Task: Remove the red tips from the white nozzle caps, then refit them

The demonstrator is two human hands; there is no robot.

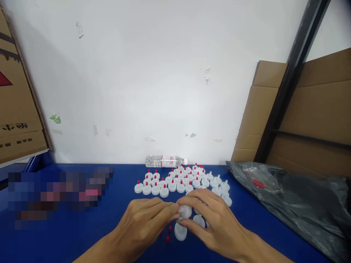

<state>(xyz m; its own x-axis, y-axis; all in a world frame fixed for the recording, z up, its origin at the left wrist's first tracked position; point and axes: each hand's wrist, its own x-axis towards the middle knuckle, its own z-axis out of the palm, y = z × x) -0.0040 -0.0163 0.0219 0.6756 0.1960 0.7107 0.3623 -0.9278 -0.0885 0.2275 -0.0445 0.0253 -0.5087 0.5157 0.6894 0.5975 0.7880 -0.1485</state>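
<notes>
One printed cardboard box (22, 109) stands far to the left of my left grip (146, 221) and beyond it, with a pixelated patch (68, 193) nearer in on the blue surface (63, 243), where I cannot make anything out. My left grip comes next, its fingers drawn together on the narrow end of one white cap (185, 212); whether a red tip sits between those fingers is hidden from me. Beyond this grip spreads a crowd of capped tops (164, 192), white and upright, each with a red tip. Just right of its lower edge lie two loose red tips (168, 239). A clear bottle (164, 161) lies on its side against the wall (153, 80), past the crowd. The white cap itself is between my two grips, and my right grip (216, 219) is closed on it from the right, fingers over and thumb under. Just below it lies an upturned cap (180, 231), and more white pieces show beneath my right grip. Beyond that grip stand bare nozzle tops (225, 187). Well to its right, a black plastic sheet (296, 208) bears a clear bag (270, 182) with red pieces inside, a dark post (285, 84) and cardboard panels (323, 95) behind
</notes>
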